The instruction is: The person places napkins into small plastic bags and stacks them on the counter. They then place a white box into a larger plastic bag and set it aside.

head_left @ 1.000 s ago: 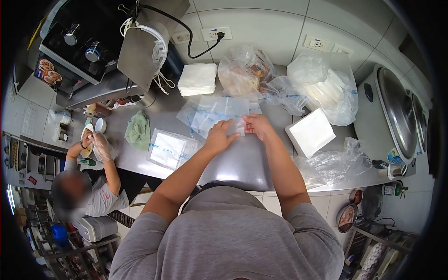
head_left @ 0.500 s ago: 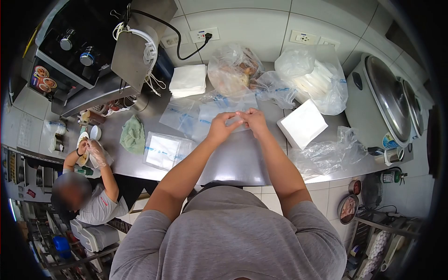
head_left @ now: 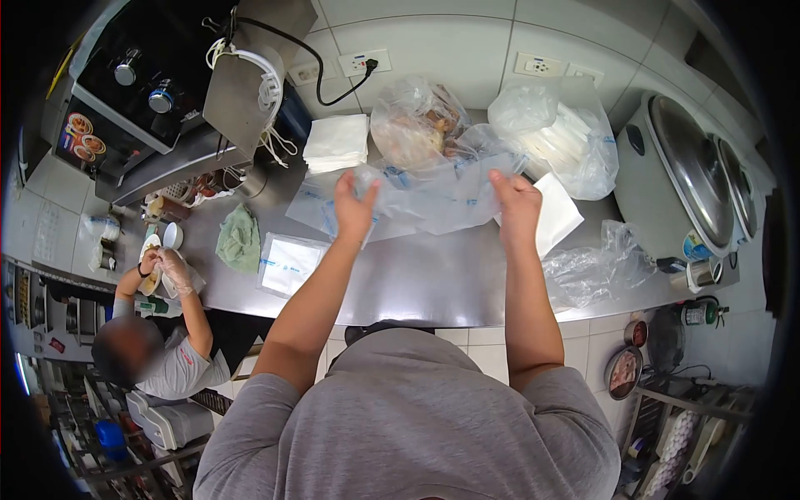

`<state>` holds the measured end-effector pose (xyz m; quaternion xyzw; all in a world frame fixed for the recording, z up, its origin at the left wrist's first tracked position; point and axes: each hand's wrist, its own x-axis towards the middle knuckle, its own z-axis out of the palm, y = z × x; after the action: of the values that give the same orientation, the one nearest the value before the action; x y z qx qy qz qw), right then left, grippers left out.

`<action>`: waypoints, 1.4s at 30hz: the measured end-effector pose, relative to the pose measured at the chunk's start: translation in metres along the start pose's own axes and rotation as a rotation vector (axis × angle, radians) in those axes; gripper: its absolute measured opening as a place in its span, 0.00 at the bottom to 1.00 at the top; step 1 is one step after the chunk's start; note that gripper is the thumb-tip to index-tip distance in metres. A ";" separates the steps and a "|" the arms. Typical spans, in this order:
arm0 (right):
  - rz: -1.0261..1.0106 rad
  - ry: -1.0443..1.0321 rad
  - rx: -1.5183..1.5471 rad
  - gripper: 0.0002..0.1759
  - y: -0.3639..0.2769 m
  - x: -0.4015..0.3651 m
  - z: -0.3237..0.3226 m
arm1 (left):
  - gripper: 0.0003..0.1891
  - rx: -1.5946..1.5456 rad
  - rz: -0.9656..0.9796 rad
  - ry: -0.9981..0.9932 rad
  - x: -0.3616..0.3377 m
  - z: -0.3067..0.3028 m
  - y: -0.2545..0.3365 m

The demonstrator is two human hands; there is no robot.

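Observation:
My left hand (head_left: 353,207) and my right hand (head_left: 516,203) are spread apart above the steel counter (head_left: 417,279). Between them they hold a clear plastic bag (head_left: 437,196) with blue print, stretched wide, one edge in each hand. More clear bags with blue print (head_left: 321,207) lie flat on the counter under my left hand. A stack of white paper napkins (head_left: 557,215) sits just right of my right hand.
A bag of food (head_left: 414,125) and a big bag of white packets (head_left: 560,137) stand at the back wall. A second napkin stack (head_left: 337,142), a green cloth (head_left: 239,238), a packed bag (head_left: 289,266) and crumpled plastic (head_left: 592,268) lie around. A gloved person (head_left: 154,350) works at the left.
My hands were together at the bag's edge on the counter. They have lifted and pulled apart, stretching the bag wide open between them.

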<state>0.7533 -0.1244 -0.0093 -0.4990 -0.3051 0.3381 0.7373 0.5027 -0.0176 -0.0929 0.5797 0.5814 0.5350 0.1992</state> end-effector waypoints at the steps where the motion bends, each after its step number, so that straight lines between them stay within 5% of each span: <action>1: -0.029 -0.029 -0.110 0.29 0.006 -0.003 0.002 | 0.22 0.285 0.304 0.038 -0.008 0.005 0.021; 4: -0.059 -0.069 -0.275 0.30 0.014 -0.029 0.030 | 0.26 -0.046 0.430 -0.281 -0.041 -0.010 0.104; 6: 0.079 -0.113 0.027 0.31 0.017 -0.050 0.045 | 0.26 -0.746 -0.159 -0.986 -0.061 -0.014 0.132; 10: 0.197 -0.097 0.015 0.30 0.010 -0.058 0.025 | 0.21 -0.877 -0.480 -0.779 -0.042 -0.021 0.078; 12: 0.169 -0.211 -0.277 0.29 0.003 -0.053 -0.001 | 0.16 -0.875 -0.406 -0.816 -0.032 -0.033 0.059; 14: 0.175 -0.240 -0.437 0.24 0.022 -0.051 -0.020 | 0.13 0.069 0.327 -0.748 -0.033 -0.047 0.068; 16: -0.411 -0.135 -1.008 0.16 0.027 -0.046 -0.040 | 0.15 0.190 0.419 -0.676 -0.033 -0.053 0.059; 19: -0.338 -0.048 -1.332 0.12 0.025 -0.035 -0.070 | 0.18 0.245 0.511 -0.551 -0.031 -0.055 0.065; 23: -0.315 -0.126 -1.324 0.09 0.032 -0.022 -0.091 | 0.19 -0.029 0.346 -0.456 -0.033 -0.071 0.100; 35: -0.202 -0.114 -1.234 0.06 0.035 -0.016 -0.098 | 0.24 -0.066 0.282 -0.396 -0.035 -0.080 0.094; 37: -0.091 -0.141 -0.926 0.05 0.001 -0.038 -0.066 | 0.25 -0.007 0.236 -0.394 -0.029 -0.081 0.093; 38: -0.088 -0.340 -0.798 0.04 -0.009 -0.057 -0.053 | 0.26 0.057 0.183 -0.409 -0.028 -0.084 0.091; 39: 0.119 -0.508 -0.422 0.04 -0.011 -0.081 -0.041 | 0.26 0.067 0.177 -0.403 -0.027 -0.086 0.087; 40: 0.166 -0.799 -0.604 0.05 -0.019 -0.103 -0.032 | 0.27 0.070 0.155 -0.398 -0.024 -0.084 0.081; 42: 0.421 -1.288 -0.409 0.09 -0.050 -0.138 0.000 | 0.28 0.071 0.136 -0.385 -0.022 -0.080 0.074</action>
<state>0.6823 -0.2487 0.0220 -0.3767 -0.6351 0.6373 0.2206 0.4738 -0.0863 -0.0105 0.7156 0.5108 0.4059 0.2496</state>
